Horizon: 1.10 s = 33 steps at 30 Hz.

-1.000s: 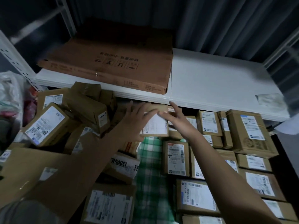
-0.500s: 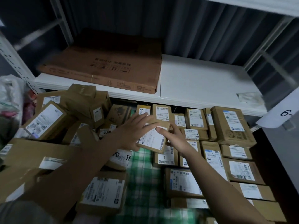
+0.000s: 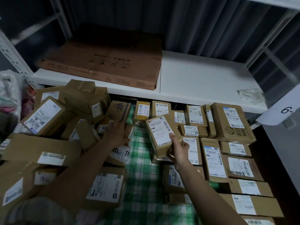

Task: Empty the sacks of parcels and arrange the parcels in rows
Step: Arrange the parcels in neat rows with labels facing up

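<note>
A white shelf (image 3: 203,82) runs across the room above both hands, carrying a big flat carton (image 3: 103,62) against a dark ribbed wall (image 3: 162,21); a paper sign (image 3: 282,114) marked "6-" hangs off to the right of the right hand.

Below it, a green checked cloth (image 3: 142,159) covers the floor area between the two arms. To the right of the right hand, the sorted rows (image 3: 227,143) of parcels lie flat, labels up and edges touching, so a fair share of the arranging looks done. To the left of the left hand, a loose heap (image 3: 56,119) of tilted boxes waits, and I judge at least as much is left. A crumpled plastic bag (image 3: 8,95) sits at the far left; whether it is one of the sacks I cannot tell.

The right hand (image 3: 178,150) has its grip closed on one small parcel (image 3: 162,135), thumb across the label, holding it tilted just above the near edge of the rows. The left hand (image 3: 118,133) reaches with fingers spread and unclenched toward the heap, touching or nearly touching a box and gripping nothing.
</note>
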{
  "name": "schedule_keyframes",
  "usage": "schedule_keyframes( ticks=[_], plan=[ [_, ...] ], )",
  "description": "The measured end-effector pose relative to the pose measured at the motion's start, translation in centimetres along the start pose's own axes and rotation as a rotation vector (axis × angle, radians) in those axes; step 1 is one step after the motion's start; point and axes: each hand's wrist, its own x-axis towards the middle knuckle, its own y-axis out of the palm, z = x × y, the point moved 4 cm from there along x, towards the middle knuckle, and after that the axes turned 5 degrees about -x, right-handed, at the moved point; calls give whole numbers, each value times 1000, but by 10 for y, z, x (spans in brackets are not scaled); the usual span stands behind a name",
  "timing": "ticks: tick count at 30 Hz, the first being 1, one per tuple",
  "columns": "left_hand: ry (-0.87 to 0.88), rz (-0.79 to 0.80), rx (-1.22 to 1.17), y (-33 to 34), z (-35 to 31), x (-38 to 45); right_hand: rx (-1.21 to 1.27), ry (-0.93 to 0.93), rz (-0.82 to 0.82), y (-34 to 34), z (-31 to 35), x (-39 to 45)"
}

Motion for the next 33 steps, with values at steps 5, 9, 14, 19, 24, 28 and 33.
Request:
schedule_keyframes(
  ticks=[5, 9, 14, 19, 24, 28, 33],
  plan=[
    [-7, 72, 120, 10, 1, 20, -12, 46, -10, 7, -4, 3],
    [59, 121, 201, 17, 0, 38, -23, 36, 16, 17, -3, 7],
    [75, 246, 253, 16, -4, 49, 10, 43, 57, 28, 0, 13],
    [-36, 231, 222, 20, -3, 49, 71, 40, 58, 26, 2, 19],
    [27, 82, 220, 27, -17, 44, 101, 16, 36, 12, 5, 26],
    [143, 52, 139, 24, -21, 46, 138, -5, 19, 7, 11, 32],
    [157, 67, -104, 9, -28, 63, 223, -22, -6, 4, 14, 45]
  ],
)
